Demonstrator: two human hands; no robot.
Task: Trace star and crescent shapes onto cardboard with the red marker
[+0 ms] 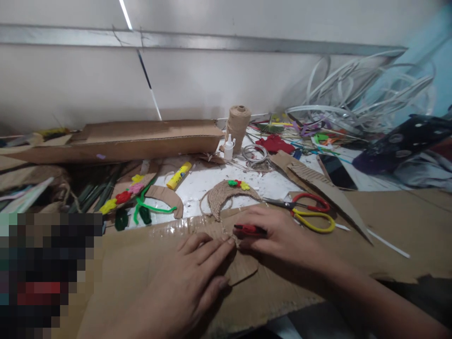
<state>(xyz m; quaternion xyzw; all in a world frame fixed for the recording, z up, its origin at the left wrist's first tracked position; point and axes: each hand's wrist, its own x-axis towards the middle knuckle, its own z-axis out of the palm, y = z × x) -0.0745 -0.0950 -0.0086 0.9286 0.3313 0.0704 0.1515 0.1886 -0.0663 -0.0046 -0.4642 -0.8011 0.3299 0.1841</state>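
My left hand point(190, 278) lies flat with fingers stretched out, pressing a curved cardboard cutout point(243, 270) onto a big cardboard sheet point(141, 254). My right hand point(278, 235) is closed around a red-handled cutter point(249, 229), its tip at the cutout's upper edge. Just beyond my hands lies a jute-wrapped curved piece point(222, 195) with small coloured flowers on it.
Red and yellow scissors point(310, 212) lie right of my right hand. A yellow glue stick point(179, 175), a small white glue bottle point(229, 147) and a twine spool point(238, 125) stand behind. A long cardboard box point(141, 139), pipe-cleaner flowers point(123, 197) and white hoops point(353, 94) crowd the table.
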